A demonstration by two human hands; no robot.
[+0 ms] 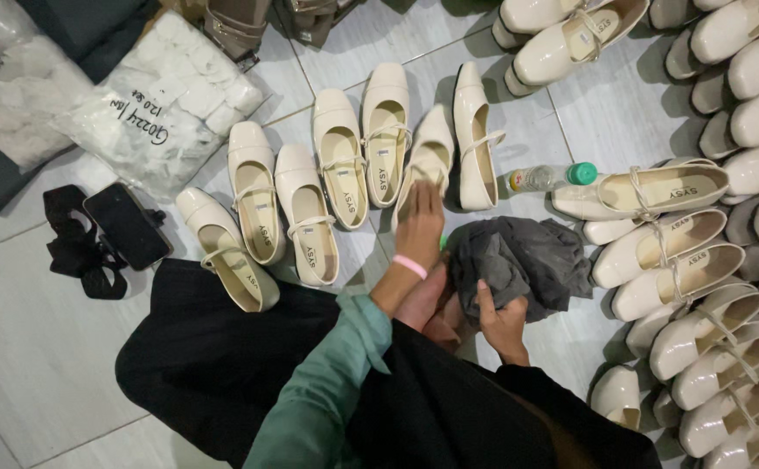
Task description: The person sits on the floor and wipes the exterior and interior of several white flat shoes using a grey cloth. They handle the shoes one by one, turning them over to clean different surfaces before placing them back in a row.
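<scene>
My left hand [420, 224], with a pink band at the wrist, reaches forward and lies over the heel end of a cream strap shoe [430, 155]. That shoe sits tilted in a row of cream shoes [342, 156] on the tiled floor. My right hand [503, 320] grips the lower edge of a crumpled dark grey cloth [523, 256], which lies on the floor by my knee. My black garment and green sleeve fill the bottom of the view.
Many more cream shoes [692, 260] crowd the right side and top. A clear bottle with a green cap [553, 177] lies near the cloth. A black phone [126, 224] on a black strap and plastic bags of white pieces [167, 95] are at the left.
</scene>
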